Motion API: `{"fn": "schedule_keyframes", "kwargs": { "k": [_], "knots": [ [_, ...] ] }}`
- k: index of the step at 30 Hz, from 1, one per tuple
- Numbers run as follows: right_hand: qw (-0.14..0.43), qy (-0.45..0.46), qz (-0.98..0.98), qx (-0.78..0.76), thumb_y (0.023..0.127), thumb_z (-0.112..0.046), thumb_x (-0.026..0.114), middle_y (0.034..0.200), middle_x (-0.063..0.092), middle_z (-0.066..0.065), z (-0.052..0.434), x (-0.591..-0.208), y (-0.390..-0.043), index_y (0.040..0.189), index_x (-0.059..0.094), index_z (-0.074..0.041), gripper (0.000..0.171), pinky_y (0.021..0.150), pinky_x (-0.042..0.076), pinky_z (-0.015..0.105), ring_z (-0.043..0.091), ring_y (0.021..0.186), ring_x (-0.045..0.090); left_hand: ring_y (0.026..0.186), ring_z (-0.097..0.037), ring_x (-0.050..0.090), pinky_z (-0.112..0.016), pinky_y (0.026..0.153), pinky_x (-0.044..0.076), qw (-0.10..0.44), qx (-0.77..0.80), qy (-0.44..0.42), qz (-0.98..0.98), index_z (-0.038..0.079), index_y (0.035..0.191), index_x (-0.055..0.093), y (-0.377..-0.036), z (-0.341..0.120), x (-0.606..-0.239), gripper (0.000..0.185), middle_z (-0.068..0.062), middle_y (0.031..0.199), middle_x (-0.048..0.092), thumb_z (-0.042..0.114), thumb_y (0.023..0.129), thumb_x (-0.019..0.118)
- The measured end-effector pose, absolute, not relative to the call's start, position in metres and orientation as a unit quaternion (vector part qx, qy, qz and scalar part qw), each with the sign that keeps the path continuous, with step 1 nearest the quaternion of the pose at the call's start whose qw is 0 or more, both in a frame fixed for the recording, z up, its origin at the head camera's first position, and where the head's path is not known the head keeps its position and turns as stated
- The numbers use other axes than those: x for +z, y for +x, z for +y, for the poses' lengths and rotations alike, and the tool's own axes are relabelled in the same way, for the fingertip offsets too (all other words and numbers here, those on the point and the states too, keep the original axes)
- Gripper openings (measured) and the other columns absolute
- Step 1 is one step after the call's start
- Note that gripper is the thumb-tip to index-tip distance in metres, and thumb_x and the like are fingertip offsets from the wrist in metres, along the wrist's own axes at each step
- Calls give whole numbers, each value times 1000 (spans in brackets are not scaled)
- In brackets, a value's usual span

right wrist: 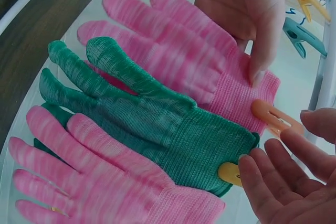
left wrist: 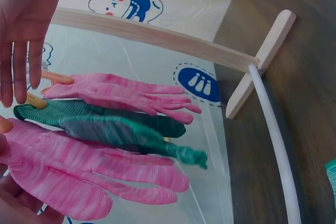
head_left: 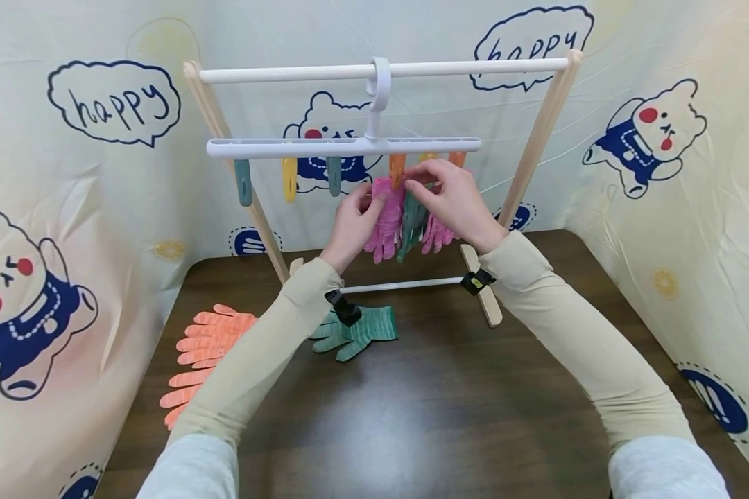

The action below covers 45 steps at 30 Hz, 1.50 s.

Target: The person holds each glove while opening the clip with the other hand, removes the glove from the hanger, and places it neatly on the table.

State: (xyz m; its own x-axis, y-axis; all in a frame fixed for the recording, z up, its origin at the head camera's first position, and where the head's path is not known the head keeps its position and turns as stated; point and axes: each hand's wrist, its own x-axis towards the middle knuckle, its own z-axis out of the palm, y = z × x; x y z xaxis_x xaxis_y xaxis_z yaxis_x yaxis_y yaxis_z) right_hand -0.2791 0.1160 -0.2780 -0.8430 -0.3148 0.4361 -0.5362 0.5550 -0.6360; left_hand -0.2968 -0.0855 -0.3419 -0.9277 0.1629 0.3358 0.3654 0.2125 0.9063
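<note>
Beneath a wooden rack and its white clip hanger, a green glove hangs fingers-down between two pink ones, the relaxed right hand nearer its clip, the left hand touching the neighbouring pink glove.

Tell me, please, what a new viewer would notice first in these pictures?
First, the two hands, left hand and right hand, meet at the gloves clipped under the white peg hanger: two pink gloves with a green glove between. On the dark table lie orange gloves and another green glove.
</note>
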Motion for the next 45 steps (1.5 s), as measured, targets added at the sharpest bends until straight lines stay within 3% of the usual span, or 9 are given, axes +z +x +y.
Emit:
{"fn": "schedule_keyframes", "kwargs": {
  "k": [3, 8, 19, 37, 45],
  "knots": [
    [140, 245, -872, 399, 104, -23, 65, 124, 72, 8, 116, -279, -280, 125, 72, -7, 27, 95, 55, 39, 21, 110, 67, 84, -21, 67, -27, 71, 52, 78, -610, -169, -770, 2, 135, 61, -297, -88, -341, 36, -21, 103, 74, 26, 110, 52],
    [142, 243, -874, 397, 104, -22, 65, 123, 72, 10, 115, -280, -281, 125, 72, -5, 27, 95, 55, 40, 22, 109, 66, 88, -20, 70, -28, 76, 54, 64, -621, -154, -766, 3, 142, 57, -296, -91, -340, 41, -22, 109, 74, 29, 110, 51],
    [142, 226, -866, 423, 105, -26, 64, 126, 71, 13, 111, -285, -282, 131, 67, -1, 36, 97, 54, 44, 25, 110, 68, 91, -14, 66, -28, 82, 52, 37, -675, -116, -727, 4, 141, 58, -290, -93, -338, 38, -22, 115, 71, 27, 110, 53],
    [36, 147, -821, 550, 109, -36, 55, 141, 64, 10, 94, -282, -291, 143, 61, -7, 45, 104, 52, 42, 25, 123, 64, 111, -25, 69, -37, 95, 54, -6, -680, -111, -725, 13, 152, 50, -286, -97, -338, 47, -17, 130, 70, 35, 110, 51],
    [-25, 132, -754, 643, 108, -34, 57, 147, 61, 8, 93, -283, -294, 147, 58, -7, 47, 112, 46, 42, 21, 139, 54, 117, -27, 66, -39, 100, 52, -6, -679, -115, -725, 13, 156, 46, -286, -97, -339, 50, -17, 134, 67, 35, 111, 50]
  ]
}}
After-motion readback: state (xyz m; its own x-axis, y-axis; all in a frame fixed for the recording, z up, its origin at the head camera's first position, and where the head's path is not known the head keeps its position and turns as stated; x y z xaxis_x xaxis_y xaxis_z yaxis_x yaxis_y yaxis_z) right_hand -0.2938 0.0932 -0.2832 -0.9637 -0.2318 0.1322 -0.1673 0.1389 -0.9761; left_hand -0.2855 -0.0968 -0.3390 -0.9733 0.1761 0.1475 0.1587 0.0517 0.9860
